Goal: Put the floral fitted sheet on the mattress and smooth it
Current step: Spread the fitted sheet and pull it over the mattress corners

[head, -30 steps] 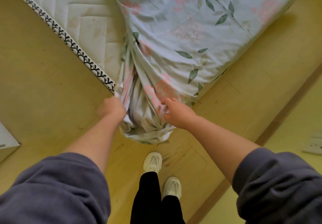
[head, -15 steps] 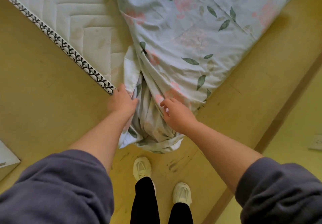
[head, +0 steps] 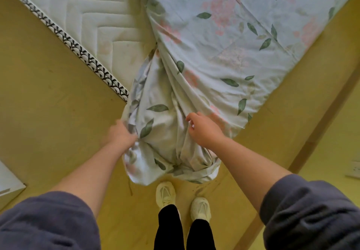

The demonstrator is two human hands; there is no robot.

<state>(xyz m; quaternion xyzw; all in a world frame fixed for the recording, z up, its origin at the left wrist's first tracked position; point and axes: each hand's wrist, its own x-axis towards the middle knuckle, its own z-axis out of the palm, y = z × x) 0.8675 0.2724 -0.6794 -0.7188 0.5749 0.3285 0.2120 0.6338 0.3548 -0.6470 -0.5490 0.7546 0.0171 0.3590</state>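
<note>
The pale blue floral fitted sheet [head: 224, 41] covers the right part of a white quilted mattress [head: 93, 14], whose near corner points at me. A bunched fold of the sheet hangs over that corner down to the floor. My left hand [head: 120, 135], blurred, grips the left edge of the hanging bunch. My right hand [head: 202, 129] pinches the cloth on the bunch's right side with curled fingers. The mattress's left half lies bare, with its black-and-white patterned trim [head: 74, 45] showing.
The mattress lies on a yellow wooden platform [head: 48, 103]. My two feet in white shoes [head: 165, 193] stand just below the hanging cloth. A white box corner [head: 9, 185] sits at the left edge. A wooden border strip [head: 319, 125] runs along the right.
Both hands have shifted down the bunch toward me. The left hand left the mattress corner and now grips the cloth lower down; the hanging fold has spread wider.
</note>
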